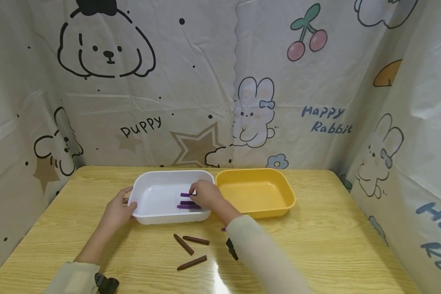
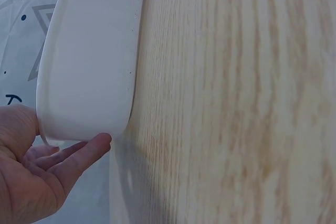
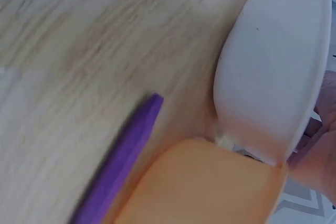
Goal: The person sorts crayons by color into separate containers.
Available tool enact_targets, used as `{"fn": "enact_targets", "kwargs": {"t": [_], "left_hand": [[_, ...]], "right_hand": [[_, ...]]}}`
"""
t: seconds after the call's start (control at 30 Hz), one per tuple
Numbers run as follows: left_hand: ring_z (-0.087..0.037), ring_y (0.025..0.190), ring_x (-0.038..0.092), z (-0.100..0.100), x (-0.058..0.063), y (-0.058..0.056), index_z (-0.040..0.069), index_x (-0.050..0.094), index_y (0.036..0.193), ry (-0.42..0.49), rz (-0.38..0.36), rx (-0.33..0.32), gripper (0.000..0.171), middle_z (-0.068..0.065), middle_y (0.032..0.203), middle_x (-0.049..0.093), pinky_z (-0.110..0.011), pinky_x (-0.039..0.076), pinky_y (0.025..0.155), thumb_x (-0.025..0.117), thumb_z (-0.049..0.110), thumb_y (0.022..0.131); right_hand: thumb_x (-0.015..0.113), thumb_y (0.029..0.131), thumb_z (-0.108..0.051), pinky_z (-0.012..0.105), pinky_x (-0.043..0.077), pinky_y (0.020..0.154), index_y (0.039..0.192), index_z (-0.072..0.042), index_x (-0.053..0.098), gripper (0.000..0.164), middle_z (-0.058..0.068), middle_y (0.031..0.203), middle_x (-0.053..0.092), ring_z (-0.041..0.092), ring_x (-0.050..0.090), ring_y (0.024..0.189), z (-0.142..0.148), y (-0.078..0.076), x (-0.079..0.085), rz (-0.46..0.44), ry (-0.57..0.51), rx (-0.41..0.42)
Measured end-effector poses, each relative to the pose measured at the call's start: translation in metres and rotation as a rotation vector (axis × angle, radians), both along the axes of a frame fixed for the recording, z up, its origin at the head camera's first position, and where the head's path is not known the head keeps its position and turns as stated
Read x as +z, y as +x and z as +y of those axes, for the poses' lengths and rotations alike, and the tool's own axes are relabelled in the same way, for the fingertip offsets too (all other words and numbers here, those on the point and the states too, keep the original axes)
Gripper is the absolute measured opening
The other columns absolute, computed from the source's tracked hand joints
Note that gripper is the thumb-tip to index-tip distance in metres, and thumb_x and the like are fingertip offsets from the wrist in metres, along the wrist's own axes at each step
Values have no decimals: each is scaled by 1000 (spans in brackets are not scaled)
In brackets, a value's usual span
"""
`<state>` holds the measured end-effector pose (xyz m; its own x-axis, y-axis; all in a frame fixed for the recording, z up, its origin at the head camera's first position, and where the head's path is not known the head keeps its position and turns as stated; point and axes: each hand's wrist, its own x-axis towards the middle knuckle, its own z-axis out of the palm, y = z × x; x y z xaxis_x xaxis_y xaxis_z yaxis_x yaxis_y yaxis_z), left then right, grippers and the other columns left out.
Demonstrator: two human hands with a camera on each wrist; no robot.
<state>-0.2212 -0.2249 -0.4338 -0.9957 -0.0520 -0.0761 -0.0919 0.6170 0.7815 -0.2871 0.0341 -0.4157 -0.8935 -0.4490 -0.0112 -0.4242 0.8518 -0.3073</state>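
Placing purple crayons in the white tray (image 1: 152,198) appeared to be the step in hand. Over that tray's right end, the right hand (image 1: 207,195) pinched one purple crayon (image 1: 184,195), its free end pointing left; whether it touched the tray's floor could not be told. Just beside it, on the near side, two more purple crayons (image 1: 188,207) lay inside the tray, roughly parallel to it. The left hand (image 1: 118,210) gripped the tray's left end at the rim, probably to steady it. A loose purple crayon (image 3: 121,163) lay on the worktop (image 1: 316,249) just beside the yellow tray (image 1: 257,196), mostly hidden by the right sleeve (image 1: 261,245) in the head view. Three brown crayons (image 1: 192,263) lay nearer the person, outside both trays. The next move seemed to call for settling the pinched crayon level with its neighbours and loosening the fingers without nudging that pair; the loose purple one would then need a separate reach back over the near rim.
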Motion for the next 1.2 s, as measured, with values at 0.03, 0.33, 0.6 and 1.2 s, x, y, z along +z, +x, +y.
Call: {"fn": "enact_targets", "kwargs": {"t": [0.03,0.33,0.6,1.2], "left_hand": [[-49,106,57,0,0,0,-7,23,143,1,0,1,57,-42,128,43,-36,59,72,46,8,93],[-48,105,57,0,0,0,-7,22,143,30,1,5,58,-42,128,42,-35,60,71,46,8,93],[-48,107,56,-2,-1,-1,-6,22,144,25,-2,10,58,-41,128,42,-34,59,71,47,9,93],[-48,109,55,-1,0,0,-5,23,144,20,-5,11,58,-41,129,42,-33,59,72,46,9,93]], "right_hand": [[64,87,-24,22,47,65,95,-16,72,14,-2,83,66,10,53,71,-1,1,-1,4,11,0],[62,88,-27,28,51,76,95,-20,72,14,-5,91,69,12,60,83,-7,2,-11,74,172,-39],[60,90,-26,28,51,75,92,-19,71,13,-5,88,70,11,59,77,-11,-2,-15,87,258,-29],[54,91,-20,29,52,80,100,-20,71,19,-3,95,70,14,61,84,-10,-3,-15,105,255,-2]]}}
